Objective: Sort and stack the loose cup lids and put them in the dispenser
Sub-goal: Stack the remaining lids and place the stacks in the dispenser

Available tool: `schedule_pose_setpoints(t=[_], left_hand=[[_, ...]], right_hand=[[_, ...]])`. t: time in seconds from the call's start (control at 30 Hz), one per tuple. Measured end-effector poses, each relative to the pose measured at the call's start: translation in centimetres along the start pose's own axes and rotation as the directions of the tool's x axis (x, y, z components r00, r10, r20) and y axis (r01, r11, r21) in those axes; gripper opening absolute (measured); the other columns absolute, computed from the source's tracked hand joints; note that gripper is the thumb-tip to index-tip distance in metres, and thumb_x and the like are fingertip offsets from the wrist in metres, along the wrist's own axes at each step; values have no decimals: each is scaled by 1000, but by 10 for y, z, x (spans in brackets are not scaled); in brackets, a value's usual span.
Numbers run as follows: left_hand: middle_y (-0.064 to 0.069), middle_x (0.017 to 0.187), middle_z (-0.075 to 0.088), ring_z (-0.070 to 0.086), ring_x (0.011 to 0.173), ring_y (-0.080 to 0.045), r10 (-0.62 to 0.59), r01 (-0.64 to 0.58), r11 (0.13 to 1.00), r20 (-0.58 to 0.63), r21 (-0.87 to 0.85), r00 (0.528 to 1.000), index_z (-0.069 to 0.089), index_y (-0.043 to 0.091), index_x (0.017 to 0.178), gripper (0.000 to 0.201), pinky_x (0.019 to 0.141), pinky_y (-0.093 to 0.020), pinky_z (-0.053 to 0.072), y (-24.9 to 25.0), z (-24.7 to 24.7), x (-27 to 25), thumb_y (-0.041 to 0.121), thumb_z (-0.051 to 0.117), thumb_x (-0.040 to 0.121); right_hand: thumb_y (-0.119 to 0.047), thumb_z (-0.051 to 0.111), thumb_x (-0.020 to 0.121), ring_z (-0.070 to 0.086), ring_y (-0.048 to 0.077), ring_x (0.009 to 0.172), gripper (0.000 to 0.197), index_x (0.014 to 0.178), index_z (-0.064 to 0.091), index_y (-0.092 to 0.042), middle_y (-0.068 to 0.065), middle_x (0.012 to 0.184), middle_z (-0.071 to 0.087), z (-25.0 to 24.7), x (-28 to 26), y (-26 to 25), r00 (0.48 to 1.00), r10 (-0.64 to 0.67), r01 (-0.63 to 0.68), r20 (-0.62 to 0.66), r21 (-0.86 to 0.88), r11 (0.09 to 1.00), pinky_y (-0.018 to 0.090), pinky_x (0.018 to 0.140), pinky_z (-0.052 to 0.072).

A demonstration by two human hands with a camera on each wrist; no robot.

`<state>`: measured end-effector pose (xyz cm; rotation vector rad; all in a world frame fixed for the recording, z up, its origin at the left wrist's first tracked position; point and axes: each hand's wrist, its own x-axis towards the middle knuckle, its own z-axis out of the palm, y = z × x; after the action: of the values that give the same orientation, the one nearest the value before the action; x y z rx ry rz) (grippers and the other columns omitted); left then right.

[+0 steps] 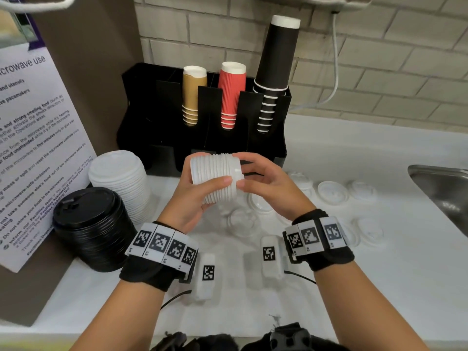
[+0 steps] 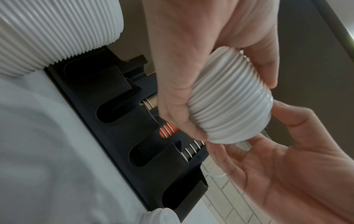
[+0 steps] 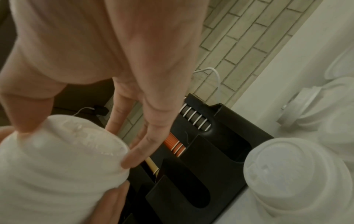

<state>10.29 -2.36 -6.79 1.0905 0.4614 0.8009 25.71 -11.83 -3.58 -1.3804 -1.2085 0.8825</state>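
Observation:
A stack of small white lids (image 1: 215, 177) lies on its side in the air just in front of the black dispenser (image 1: 162, 138). My left hand (image 1: 212, 184) grips it round the ribbed side, thumb on the near face. My right hand (image 1: 249, 173) pinches the stack's right end between thumb and fingers. In the left wrist view the stack (image 2: 229, 109) sits in the left palm, above the dispenser's open front slots (image 2: 114, 109). In the right wrist view my fingertips (image 3: 130, 159) touch the rim of the end lid (image 3: 72, 145).
A tall stack of larger white lids (image 1: 121, 178) and a black lid stack (image 1: 93, 226) stand left of the hands. Loose white lids (image 1: 333, 192) lie scattered on the counter to the right, before a steel sink (image 1: 445, 193). Brown, red and black cups fill the dispenser's upper tubes.

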Motion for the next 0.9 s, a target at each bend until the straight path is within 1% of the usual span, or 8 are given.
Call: schedule_pose_setpoints(t=[0.17, 0.23, 0.33, 0.4, 0.5, 0.67, 0.77, 0.9], left_hand=[[-6, 127, 55, 57, 117, -24, -51, 45, 994, -56, -104, 997, 44, 27, 128, 66, 79, -35, 54, -2, 6, 1, 24, 74, 69], [-7, 132, 53, 56, 120, -25, -100, 87, 992, -142, -93, 985, 45, 28, 132, 70, 82, -36, 54, -3, 7, 3, 42, 77, 72], [-10, 131, 59, 60, 117, -25, -170, 180, 983, -205, 33, 964, 46, 24, 140, 78, 86, -37, 55, -6, 2, 3, 59, 60, 72], [-6, 123, 66, 65, 111, -22, -198, 219, 971, -196, 92, 960, 54, 22, 135, 60, 81, -35, 56, -9, -7, 2, 55, 55, 85], [-4, 106, 74, 71, 97, -18, -259, 289, 947, -201, 141, 945, 70, 22, 110, 31, 70, -33, 57, -13, -19, -4, 41, 49, 98], [-4, 70, 73, 72, 65, -16, -392, 418, 905, -226, 78, 892, 77, 15, 67, 43, 56, -30, 58, -20, -24, -12, 24, 48, 98], [0, 61, 71, 69, 59, -13, -409, 445, 891, -264, 91, 873, 70, 10, 80, 32, 51, -24, 55, -22, -27, -13, 20, 46, 99], [-7, 81, 66, 61, 76, -19, -436, 512, 826, -309, 235, 845, 66, 9, 87, 27, 66, -28, 51, -20, -32, -12, 21, 46, 99]], right_hand=[[-14, 69, 86, 64, 23, 101, 46, 129, 55, -25, 10, 114, 63, 8, 0, 2, 998, -22, 23, -52, 10, 1000, 36, 91, 54], [-19, 72, 84, 63, 22, 100, 46, 125, 54, -29, 5, 111, 61, 10, 0, 4, 997, -25, 22, -72, -46, 999, 35, 89, 54], [-25, 73, 82, 65, 22, 96, 42, 117, 51, -34, 1, 107, 58, 14, -1, 6, 997, -3, -3, -71, -85, 996, 30, 80, 56], [-26, 73, 82, 64, 27, 96, 39, 113, 51, -32, 5, 109, 54, 17, 0, 8, 998, 20, -25, -51, -94, 995, 36, 76, 60], [-28, 75, 80, 56, 28, 104, 38, 110, 53, -26, 8, 112, 47, 21, 4, 13, 999, 35, -38, -16, -254, 967, 45, 77, 59], [-38, 77, 76, 54, 26, 101, 40, 108, 53, -31, 0, 108, 41, 28, 9, 26, 991, 129, -101, 37, -427, 899, 42, 83, 56], [-39, 78, 75, 53, 23, 100, 40, 106, 53, -33, 1, 108, 42, 33, 10, 33, 986, 155, -113, 54, -460, 881, 42, 84, 56], [-41, 79, 72, 50, 19, 101, 40, 101, 52, -36, 0, 109, 42, 36, 12, 35, 985, 157, -100, 72, -509, 855, 25, 76, 50]])
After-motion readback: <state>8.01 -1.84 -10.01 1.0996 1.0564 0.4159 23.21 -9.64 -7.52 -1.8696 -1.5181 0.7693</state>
